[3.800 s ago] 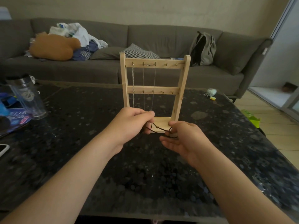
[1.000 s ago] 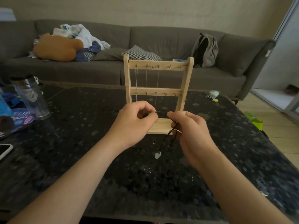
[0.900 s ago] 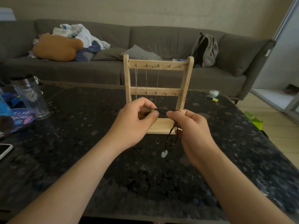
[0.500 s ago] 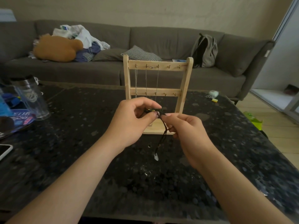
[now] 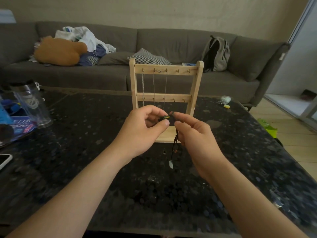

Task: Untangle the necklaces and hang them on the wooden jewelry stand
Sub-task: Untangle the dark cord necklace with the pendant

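Observation:
The wooden jewelry stand [image 5: 195, 86] stands upright on the dark speckled table [image 5: 85, 160], with thin silver chains [image 5: 154, 86] hanging from hooks on the left half of its top bar. In front of its base, my left hand [image 5: 142, 129] and my right hand [image 5: 192, 133] both pinch a black cord necklace [image 5: 175, 143] at its top end. The cord hangs down between my hands, and its pale pendant [image 5: 170, 164] dangles just above the table.
A clear tumbler [image 5: 32, 103] and a blue packet [image 5: 18, 127] stand at the table's left, with a phone [image 5: 4, 161] at the left edge. Small white and yellow items [image 5: 225, 100] lie at the far right. A grey sofa with clothes and a backpack [image 5: 217, 53] is behind.
I lifted the black cord necklace off the table by the stand's base. My hands came together at its top end, and the pendant now swings free below them.

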Demonstrator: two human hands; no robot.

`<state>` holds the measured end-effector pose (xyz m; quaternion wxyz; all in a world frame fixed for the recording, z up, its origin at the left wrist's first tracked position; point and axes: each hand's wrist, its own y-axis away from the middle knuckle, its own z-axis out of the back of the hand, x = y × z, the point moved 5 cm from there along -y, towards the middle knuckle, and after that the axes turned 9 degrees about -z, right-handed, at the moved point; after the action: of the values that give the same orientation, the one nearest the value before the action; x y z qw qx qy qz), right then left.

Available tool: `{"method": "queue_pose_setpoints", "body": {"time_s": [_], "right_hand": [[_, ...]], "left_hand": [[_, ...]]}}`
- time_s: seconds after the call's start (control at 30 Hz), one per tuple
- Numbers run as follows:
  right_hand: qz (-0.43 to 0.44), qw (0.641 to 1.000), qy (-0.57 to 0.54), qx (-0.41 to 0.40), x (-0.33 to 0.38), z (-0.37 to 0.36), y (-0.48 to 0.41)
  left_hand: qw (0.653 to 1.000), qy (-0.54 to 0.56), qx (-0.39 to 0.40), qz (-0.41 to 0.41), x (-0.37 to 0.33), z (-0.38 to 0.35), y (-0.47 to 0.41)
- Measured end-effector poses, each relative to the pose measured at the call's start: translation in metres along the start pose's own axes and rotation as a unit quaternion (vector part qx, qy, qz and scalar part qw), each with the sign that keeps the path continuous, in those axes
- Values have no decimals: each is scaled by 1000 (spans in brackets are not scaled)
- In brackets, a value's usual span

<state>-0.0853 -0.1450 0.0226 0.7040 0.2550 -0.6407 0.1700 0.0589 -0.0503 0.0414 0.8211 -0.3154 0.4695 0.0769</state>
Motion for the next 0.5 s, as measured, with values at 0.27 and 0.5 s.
{"method": "queue_pose_setpoints", "body": {"time_s": [0.27, 0.5], "right_hand": [[1, 1000, 2, 12, 7, -2, 8], [96, 993, 29, -65, 11, 9, 7]], "left_hand": [[1000, -6, -8, -24, -7, 3, -1], [999, -10, -32, -30, -8, 3, 0]]}}
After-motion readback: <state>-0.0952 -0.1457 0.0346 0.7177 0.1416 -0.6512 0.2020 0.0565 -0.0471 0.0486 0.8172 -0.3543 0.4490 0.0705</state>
